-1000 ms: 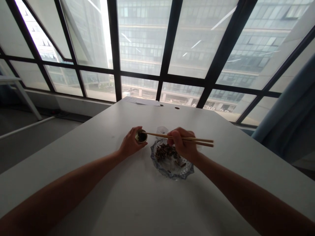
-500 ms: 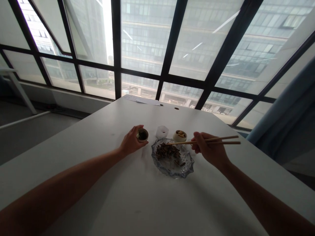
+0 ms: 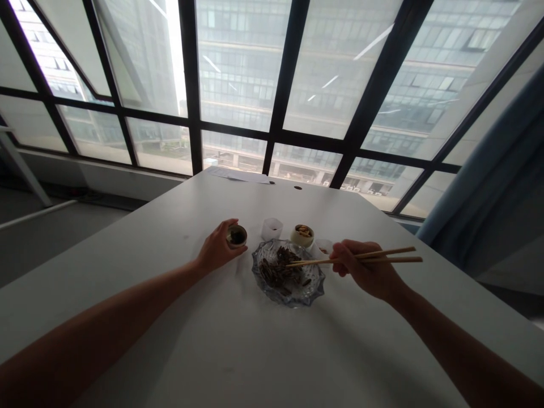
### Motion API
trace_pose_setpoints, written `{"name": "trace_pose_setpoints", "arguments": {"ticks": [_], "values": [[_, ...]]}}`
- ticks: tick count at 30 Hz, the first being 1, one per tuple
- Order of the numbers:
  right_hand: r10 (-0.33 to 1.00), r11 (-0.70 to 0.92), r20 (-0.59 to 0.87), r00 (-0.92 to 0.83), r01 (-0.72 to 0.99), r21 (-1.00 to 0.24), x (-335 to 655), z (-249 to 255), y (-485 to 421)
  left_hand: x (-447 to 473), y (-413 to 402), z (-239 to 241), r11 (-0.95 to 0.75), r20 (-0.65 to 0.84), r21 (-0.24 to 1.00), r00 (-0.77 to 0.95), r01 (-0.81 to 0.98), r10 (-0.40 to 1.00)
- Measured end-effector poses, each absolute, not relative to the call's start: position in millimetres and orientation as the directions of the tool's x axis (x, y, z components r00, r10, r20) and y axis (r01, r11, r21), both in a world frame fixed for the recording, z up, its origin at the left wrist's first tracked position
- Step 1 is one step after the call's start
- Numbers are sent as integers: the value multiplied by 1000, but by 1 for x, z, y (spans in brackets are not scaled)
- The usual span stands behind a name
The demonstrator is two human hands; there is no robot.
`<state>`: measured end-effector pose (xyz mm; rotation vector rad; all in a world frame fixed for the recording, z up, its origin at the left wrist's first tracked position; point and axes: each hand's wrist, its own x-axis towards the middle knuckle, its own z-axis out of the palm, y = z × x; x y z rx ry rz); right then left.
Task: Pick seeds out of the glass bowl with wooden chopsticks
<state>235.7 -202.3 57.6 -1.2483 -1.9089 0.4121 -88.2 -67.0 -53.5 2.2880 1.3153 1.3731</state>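
My left hand [image 3: 218,247] is wrapped round a small round cup [image 3: 237,236] with something dark inside. In my right hand [image 3: 361,266] is a pair of wooden chopsticks [image 3: 312,262], whose tips reach into a scalloped clear glass plate [image 3: 314,289]. A heap of dark brown slender pieces [image 3: 278,266], perhaps sunflower seeds, lies on that plate. Behind it stand a white faceted cup [image 3: 272,228] and a pale round cup [image 3: 302,236] of light brown pieces, possibly peanuts. Another whitish container [image 3: 323,247] shows in part beside my right fingers.
The white table [image 3: 178,317] runs up to large black-framed windows [image 3: 276,102]. Sheets of paper [image 3: 238,175] lie at its far edge, near two dark round holes. A blue curtain [image 3: 488,153] hangs at the right.
The chopstick tips have moved from the heap's upper edge down into the pieces. The heap's shape has shifted. My left hand still holds the cup, and the whole view has shifted slightly.
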Motion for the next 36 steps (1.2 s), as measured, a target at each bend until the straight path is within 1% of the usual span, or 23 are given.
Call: {"name": "trace_pose_setpoints", "arguments": {"ticks": [2,5,7,9,12,15,18,21,24,25,27,29,32,34,36], "values": [[854,509,443,-271,611,-606,237,60,-205,-88,-67,-54,-592,628,541,181,598,757],[800,596,445,-401,610,-522,233,62,-207,-89,-66,-55,-575,615,558,167,598,771],[778,626,440,-449,611,-484,230,63,-206,-89,-65,-55,-567,609,568,159,596,777],[777,629,426,-464,609,-483,228,62,-206,-89,-64,-56,-564,608,575,152,592,779],[801,598,405,-440,597,-534,229,57,-205,-89,-64,-55,-554,598,591,143,585,789],[861,508,389,-326,562,-653,233,50,-203,-89,-64,-54,-531,577,611,130,587,807],[924,368,373,-86,471,-802,240,40,-198,-89,-62,-55,-504,556,630,109,590,824],[933,276,330,145,302,-912,247,26,-191,-89,-61,-57,-485,538,645,99,590,837],[908,278,299,292,113,-954,252,8,-188,-90,-60,-59,-478,531,644,101,597,842],[900,285,292,324,70,-956,252,3,-188,-91,-60,-58,-475,529,642,101,602,843],[885,299,291,364,34,-953,253,-8,-190,-93,-60,-55,-472,531,626,104,620,841],[865,325,323,384,61,-944,252,-16,-195,-92,-60,-46,-482,557,573,117,662,822],[812,412,462,356,210,-887,252,-25,-204,-82,-61,-24,-520,608,417,196,746,769],[767,489,588,257,359,-795,253,-28,-210,-66,-61,-7,-562,589,309,310,767,746],[713,568,693,108,490,-661,254,-30,-215,-46,-60,7,-586,516,250,406,770,754]]}}
